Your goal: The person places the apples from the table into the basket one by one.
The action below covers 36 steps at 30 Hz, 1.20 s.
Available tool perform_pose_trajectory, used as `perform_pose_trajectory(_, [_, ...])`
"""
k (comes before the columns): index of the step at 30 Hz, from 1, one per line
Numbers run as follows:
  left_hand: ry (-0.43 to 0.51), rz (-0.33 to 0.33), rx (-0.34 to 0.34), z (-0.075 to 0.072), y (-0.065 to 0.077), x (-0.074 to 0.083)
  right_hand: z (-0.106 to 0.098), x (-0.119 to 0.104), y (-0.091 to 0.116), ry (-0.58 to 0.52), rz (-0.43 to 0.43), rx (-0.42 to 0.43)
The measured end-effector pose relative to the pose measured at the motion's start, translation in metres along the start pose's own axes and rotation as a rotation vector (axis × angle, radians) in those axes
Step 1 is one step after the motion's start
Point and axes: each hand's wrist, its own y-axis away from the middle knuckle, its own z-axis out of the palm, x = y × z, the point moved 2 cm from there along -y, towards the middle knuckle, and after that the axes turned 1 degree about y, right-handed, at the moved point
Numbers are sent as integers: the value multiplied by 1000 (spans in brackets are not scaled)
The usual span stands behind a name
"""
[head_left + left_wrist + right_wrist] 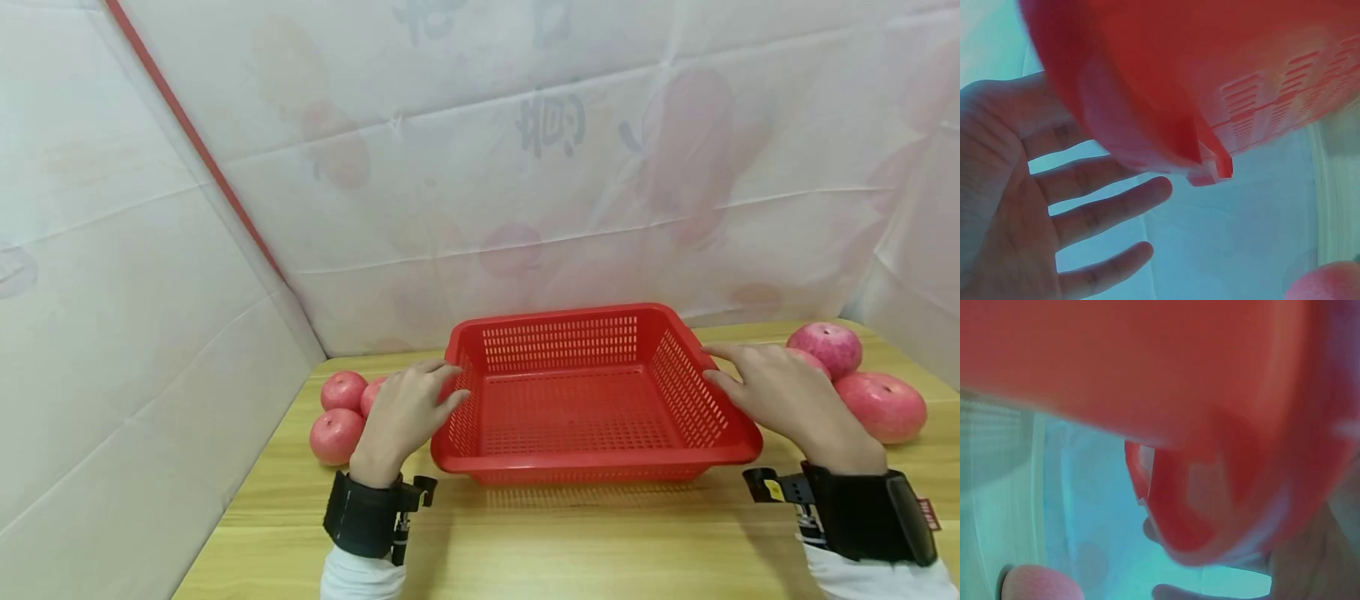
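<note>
A red plastic basket (pixel 592 462) with slotted walls is in the middle of the head view, its inside bare. My left hand (pixel 401 417) holds its left rim, thumb over the edge. In the left wrist view the fingers (pixel 1107 212) reach out fairly straight, some passing behind the rim. At the opposite side my right hand (pixel 787 396) holds the right rim, thumb on top. The right wrist view shows the basket (pixel 1147 369) hiding most of that hand; only some fingertips show below the rim. Whether the base touches the table cannot be told.
Several pink round fruits (pixel 336 436) lie beside the left hand on the wooden table (pixel 540 542). More fruits (pixel 881 407), larger, sit right of the right hand, partly hidden by it. A white printed sheet (pixel 450 183) hangs behind the table and along its sides.
</note>
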Motion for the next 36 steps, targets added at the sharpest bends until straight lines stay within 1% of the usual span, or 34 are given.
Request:
perform_pose_trajectory(3, [2, -23, -24, 1, 1, -2, 2, 3, -1, -32, -12, -18])
perform_pose_trajectory(9, [-9, -40, -65, 4, 2, -6, 7, 4, -1, -147, 21, -111])
perform_pose_trajectory(16, [11, -76, -115, 7, 3, -9, 9, 3, -3, -177, 34, -159])
perform_pose_trajectory(21, [24, -86, -141, 9, 3, -11, 9, 5, -1, -206, 27, -164])
perform_pose_trajectory(27, [23, -80, -134, 9, 3, -11, 11, 10, 0, -252, 10, -169])
perform_pose_trajectory(36, [41, -87, -136, 10, 4, -11, 12, 12, -2, -262, -6, -168])
